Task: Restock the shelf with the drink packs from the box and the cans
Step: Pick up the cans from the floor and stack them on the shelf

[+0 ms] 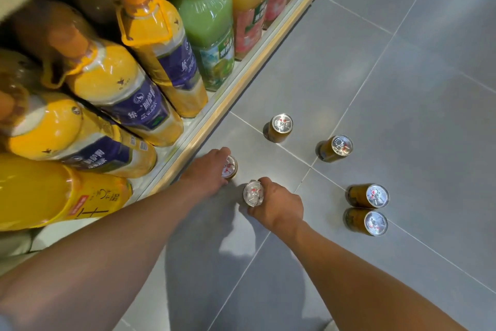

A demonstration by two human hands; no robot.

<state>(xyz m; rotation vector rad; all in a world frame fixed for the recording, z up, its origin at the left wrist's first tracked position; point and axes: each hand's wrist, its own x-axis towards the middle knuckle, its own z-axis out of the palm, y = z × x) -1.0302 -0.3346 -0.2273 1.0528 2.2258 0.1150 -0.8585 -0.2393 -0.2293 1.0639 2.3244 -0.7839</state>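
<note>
Arms stretched low; left hand [206, 171] curls round the first can [230, 167] beside the shelf edge [271, 43]; right hand [279, 206] grips the second can [252, 193]; spare cans [282, 123] wait on the floor [402, 62], so probably loading two at once

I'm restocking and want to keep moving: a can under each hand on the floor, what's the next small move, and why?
Probably lift both cans off the floor tiles and carry them to the shelf. The left hand grips the can by the shelf edge, the right hand grips the can beside it, and four other cans wait on the tiles.
</note>
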